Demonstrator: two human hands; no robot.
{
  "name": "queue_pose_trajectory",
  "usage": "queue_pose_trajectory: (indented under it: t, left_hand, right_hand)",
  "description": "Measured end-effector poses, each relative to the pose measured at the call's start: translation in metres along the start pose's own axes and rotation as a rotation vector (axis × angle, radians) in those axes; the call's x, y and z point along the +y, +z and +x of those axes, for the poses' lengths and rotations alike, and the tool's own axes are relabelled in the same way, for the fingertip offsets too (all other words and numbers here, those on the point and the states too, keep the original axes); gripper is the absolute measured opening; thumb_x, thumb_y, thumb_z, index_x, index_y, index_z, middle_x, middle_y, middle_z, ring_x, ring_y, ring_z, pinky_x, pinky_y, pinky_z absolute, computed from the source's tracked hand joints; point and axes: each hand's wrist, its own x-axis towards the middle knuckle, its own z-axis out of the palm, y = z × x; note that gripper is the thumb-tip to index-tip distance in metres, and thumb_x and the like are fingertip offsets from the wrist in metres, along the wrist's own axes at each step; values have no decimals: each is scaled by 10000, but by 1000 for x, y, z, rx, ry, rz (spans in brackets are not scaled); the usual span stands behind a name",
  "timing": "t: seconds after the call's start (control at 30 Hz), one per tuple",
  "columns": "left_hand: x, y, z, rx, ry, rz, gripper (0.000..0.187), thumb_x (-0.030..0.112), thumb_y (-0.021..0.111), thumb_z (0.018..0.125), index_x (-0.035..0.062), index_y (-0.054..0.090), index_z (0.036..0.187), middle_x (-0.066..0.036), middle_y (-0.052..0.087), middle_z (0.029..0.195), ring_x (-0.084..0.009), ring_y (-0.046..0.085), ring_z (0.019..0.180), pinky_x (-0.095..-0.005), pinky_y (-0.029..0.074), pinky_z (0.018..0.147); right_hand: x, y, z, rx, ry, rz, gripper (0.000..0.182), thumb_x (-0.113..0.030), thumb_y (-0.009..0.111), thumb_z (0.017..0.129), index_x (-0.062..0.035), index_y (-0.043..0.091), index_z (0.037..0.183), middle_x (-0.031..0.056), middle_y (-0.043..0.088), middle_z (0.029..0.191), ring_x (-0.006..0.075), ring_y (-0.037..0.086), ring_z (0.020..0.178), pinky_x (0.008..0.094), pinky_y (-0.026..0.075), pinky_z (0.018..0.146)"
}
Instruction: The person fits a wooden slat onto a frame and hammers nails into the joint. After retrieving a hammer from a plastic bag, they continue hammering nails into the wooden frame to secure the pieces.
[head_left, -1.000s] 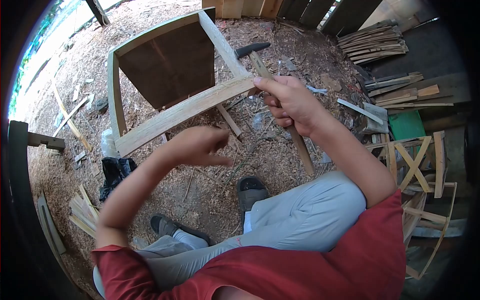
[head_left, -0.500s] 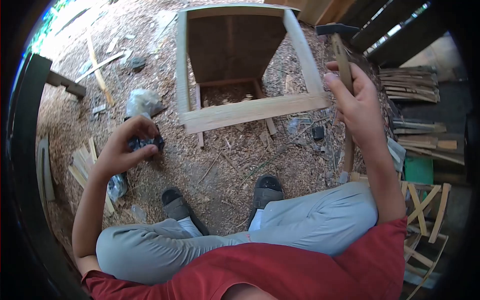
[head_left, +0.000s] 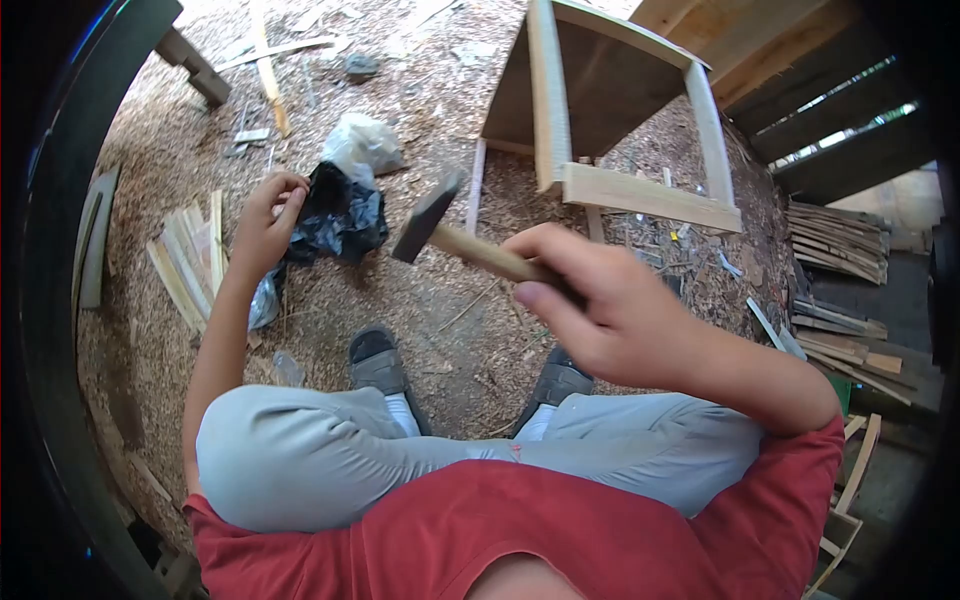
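In my right hand (head_left: 610,300) is a hammer (head_left: 490,255), gripped by its wooden handle with the dark metal head pointing left. My left hand (head_left: 268,222) pinches the edge of a crumpled black plastic bag (head_left: 340,215) at the left. A pale clear plastic bag (head_left: 362,145) lies just behind the black one. Beyond the hammer stands a wooden box frame (head_left: 655,198) with light strips along its edges and dark panels inside. Neither hand touches the frame.
Thin wood strips (head_left: 190,255) lie on the chip-covered ground at the left. Stacked slats (head_left: 840,240) sit at the right by a dark plank wall (head_left: 845,130). A crossed pair of sticks (head_left: 265,65) lies farther back. My sandalled feet (head_left: 378,365) rest in front.
My right hand has swung the hammer from upright at the right to the middle, head leftward. The left hand has lifted the black bag's edge. The view has shifted, putting the frame farther right.
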Motion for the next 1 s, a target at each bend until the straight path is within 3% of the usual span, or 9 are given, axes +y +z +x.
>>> queue_pose_trajectory:
  t: [0.03,0.1,0.2,0.23,0.27,0.4,0.5,0.73,1.0]
  left_hand:
    - [-28,0,-3,84,-72,20,119,113,628,992,7,652,1040,-106,684,1076,-201,654,1018,-344,509,902]
    - [-68,7,-10,179,-148,43,123,114,627,989,4,654,1037,-116,683,1053,-217,661,999,-347,513,891]
    - [-102,21,-26,252,-55,221,119,98,647,942,-1,655,1007,-167,676,1032,-337,662,979,-393,513,882]
    - [-107,26,-30,269,8,274,119,97,661,925,4,663,1000,-168,678,1029,-357,655,1004,-410,511,894]
    - [-107,29,-33,234,31,316,125,93,671,915,8,665,1006,-167,675,1040,-360,650,1023,-415,508,907]
    - [-102,47,-41,155,124,384,237,100,714,882,27,660,1101,-142,651,1168,-353,628,1111,-434,504,960]
    - [-122,64,-43,164,183,437,270,126,745,865,47,671,1113,-114,646,1181,-333,628,1117,-448,502,953]
    - [-121,69,-21,129,150,530,335,122,765,825,44,638,1126,-106,609,1069,-323,606,1028,-438,488,872]
    - [-154,91,-18,117,122,458,230,120,750,851,56,682,1061,-117,633,1037,-340,633,987,-455,512,842]
  right_hand:
    - [9,18,12,-78,1,2,198,-104,609,984,-15,593,1160,205,651,880,377,669,819,448,510,728]
    - [56,67,36,-50,-75,-17,224,-98,614,991,-16,591,1199,158,653,885,267,646,771,387,501,710]
    - [117,132,71,-53,-17,-57,223,-112,624,985,-8,592,1179,174,673,911,307,675,816,422,509,731]
    - [137,152,81,-10,19,-57,223,-114,623,971,-4,584,1161,205,669,944,369,668,862,464,507,762]
    - [151,169,91,33,54,-58,223,-115,623,956,-1,576,1142,236,666,977,431,662,909,506,506,793]
    - [163,217,118,200,113,13,243,-121,611,947,-4,540,1148,255,656,946,451,656,880,517,496,771]
    - [161,227,152,199,234,28,250,-160,617,948,-11,542,1135,253,664,892,464,657,817,532,496,730]
    - [132,237,263,389,67,43,233,-254,722,902,-36,695,977,208,719,843,393,711,829,477,542,731]
    - [216,265,292,237,214,-74,345,-245,781,813,-120,753,1134,166,746,890,354,726,836,439,568,752]
